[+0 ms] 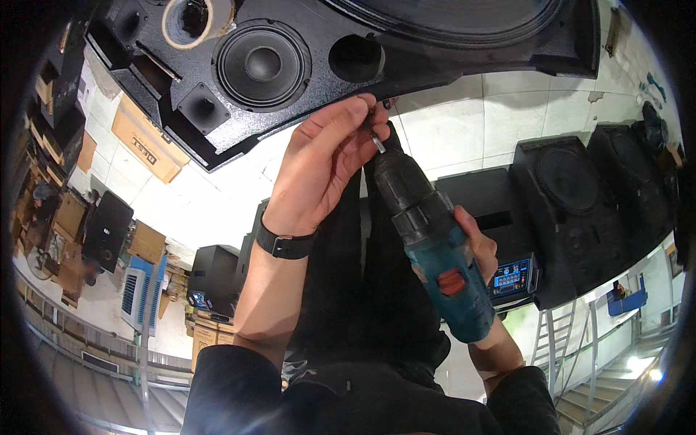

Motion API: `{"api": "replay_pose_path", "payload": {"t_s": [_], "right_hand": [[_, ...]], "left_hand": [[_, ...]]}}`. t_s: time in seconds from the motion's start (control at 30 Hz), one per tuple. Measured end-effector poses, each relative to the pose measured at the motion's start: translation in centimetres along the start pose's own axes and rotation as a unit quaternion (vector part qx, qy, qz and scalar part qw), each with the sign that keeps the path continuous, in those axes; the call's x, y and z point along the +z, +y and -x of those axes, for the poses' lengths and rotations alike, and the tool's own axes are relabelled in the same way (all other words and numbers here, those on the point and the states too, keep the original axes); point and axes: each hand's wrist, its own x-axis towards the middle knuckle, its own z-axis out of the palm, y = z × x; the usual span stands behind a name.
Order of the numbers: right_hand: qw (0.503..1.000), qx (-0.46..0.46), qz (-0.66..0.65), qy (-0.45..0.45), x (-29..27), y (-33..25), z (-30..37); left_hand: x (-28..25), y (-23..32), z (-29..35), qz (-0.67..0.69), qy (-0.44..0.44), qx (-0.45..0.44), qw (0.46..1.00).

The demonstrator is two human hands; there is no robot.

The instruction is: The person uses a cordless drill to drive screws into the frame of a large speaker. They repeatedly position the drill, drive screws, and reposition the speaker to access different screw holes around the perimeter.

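My right hand point(478, 246) is wrapped round a teal and black cordless drill point(449, 283) with a red switch. Its black chuck point(406, 188) points up and away from me, and a short metal bit point(379, 145) sticks out of it. At the bit's tip my left hand point(322, 148) is closed, thumb against fingers, on a small dark piece too small to name. Just beyond lies a black speaker cabinet point(279, 125), with a round speaker driver point(262, 64), an open round port point(357, 58) and a larger cone at the top.
A tape roll point(220, 20) rests on the cabinet's far left. An orange-brown cardboard box point(145, 141) stands on the white tiled floor point(442, 123). More black speakers point(562, 181) line the right side. A metal ladder point(554, 333) stands at lower right.
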Motion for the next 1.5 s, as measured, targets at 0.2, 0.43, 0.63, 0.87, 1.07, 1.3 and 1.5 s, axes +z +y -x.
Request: {"api": "replay_pose_path", "payload": {"t_s": [0.2,0.43,0.63,0.87,1.07,1.3,1.5], "right_hand": [[0.999,-0.009,-0.046,0.016,0.2,-1.3,0.2],[0.999,-0.012,-0.033,-0.001,-0.8,-1.5,1.1],[0.997,-0.002,-0.07,0.041,0.3,-2.6,0.6],[0.998,0.048,-0.026,-0.026,-0.2,-5.0,-2.0],[0.992,0.116,-0.018,0.036,3.4,-4.1,-5.2],[0.983,0.126,-0.085,0.101,6.3,-1.6,-8.6],[0.984,0.129,-0.074,0.099,5.9,-1.2,-9.4]], "left_hand": [[0.4,-0.2,0.7,0.012,0.032,-0.011,0.999],[0.9,-0.5,0.6,0.044,0.027,0.009,0.999],[1.4,0.2,0.6,0.04,0.018,0.001,0.999],[1.2,0.8,-1.0,-0.037,0.125,-0.057,0.99],[-1.2,1.2,-6.6,0.046,0.111,-0.125,0.985],[-2.6,1.8,-11.0,-0.007,0.129,-0.091,0.987],[-2.1,2.3,-11.9,-0.026,0.159,-0.101,0.982]]}}
